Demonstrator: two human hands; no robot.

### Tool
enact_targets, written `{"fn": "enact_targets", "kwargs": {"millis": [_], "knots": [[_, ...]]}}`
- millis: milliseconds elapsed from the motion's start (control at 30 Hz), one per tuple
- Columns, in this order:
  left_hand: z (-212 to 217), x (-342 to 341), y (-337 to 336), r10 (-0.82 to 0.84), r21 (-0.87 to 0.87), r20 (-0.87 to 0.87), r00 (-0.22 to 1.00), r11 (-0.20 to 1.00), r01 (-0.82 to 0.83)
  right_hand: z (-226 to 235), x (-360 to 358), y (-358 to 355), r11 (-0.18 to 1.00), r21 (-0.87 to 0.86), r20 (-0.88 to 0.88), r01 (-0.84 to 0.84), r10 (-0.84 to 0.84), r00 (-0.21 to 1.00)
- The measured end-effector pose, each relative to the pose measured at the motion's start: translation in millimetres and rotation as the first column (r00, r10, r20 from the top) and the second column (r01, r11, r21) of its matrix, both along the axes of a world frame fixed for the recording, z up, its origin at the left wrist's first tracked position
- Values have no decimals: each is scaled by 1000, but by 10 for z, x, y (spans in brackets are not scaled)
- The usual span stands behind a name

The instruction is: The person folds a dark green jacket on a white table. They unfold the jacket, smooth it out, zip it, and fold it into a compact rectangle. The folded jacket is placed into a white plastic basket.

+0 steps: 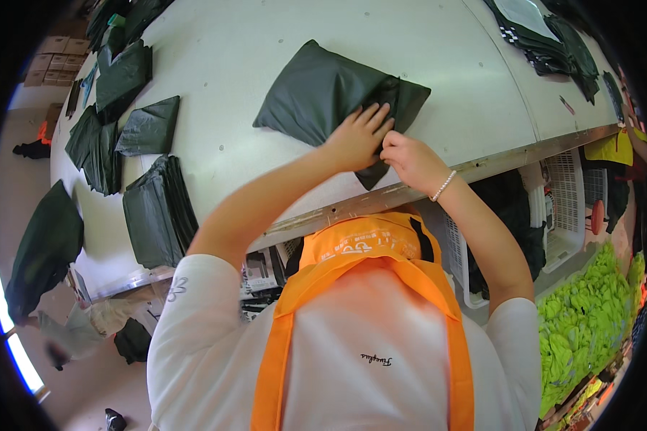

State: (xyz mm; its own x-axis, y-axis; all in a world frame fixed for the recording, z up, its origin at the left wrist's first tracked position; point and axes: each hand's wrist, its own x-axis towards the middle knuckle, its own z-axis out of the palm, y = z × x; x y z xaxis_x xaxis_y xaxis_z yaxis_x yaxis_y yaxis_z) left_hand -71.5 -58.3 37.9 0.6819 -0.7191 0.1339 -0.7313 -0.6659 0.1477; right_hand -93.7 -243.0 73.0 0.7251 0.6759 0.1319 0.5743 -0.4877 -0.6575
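A dark green-black plastic bag (313, 90), puffed and holding something soft, lies near the front edge of the white table. My left hand (358, 136) rests flat on its right part with the fingers stretched and slightly apart. Close beside it, my right hand (412, 161) has thumb and fingers pinched together at the bag's near right edge. One corner of the bag points right and another hangs toward the table edge. What is inside the bag is hidden.
Stacks of similar dark bags (159, 212) lie along the left side of the white table (223, 169). More dark folded packs (546, 39) are at the far right. Below the metal table edge (510, 158) stand white plastic baskets (564, 208), beside a heap of lime-green cloth (586, 316).
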Motion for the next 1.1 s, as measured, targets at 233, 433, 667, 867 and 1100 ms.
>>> {"fn": "enact_targets", "kwargs": {"millis": [233,433,667,867,1100], "knots": [[246,56,-301,-140,-670,-438,888,709,-218,-134,-89,-341,909,-48,-179,414,-416,892],[-114,560,-194,324,-157,82,943,938,-309,-379,350,-63,599,3,251,801,-776,579],[187,-164,-168,423,-100,-80,902,897,-430,-200,310,-12,760,-213,187,614,-585,789],[-270,-143,-219,436,270,-4,900,867,-419,-270,308,478,873,-274,199,403,-359,912],[-11,153,510,107,-203,-298,949,964,-172,-354,331,529,810,-465,172,358,-314,934]]}}
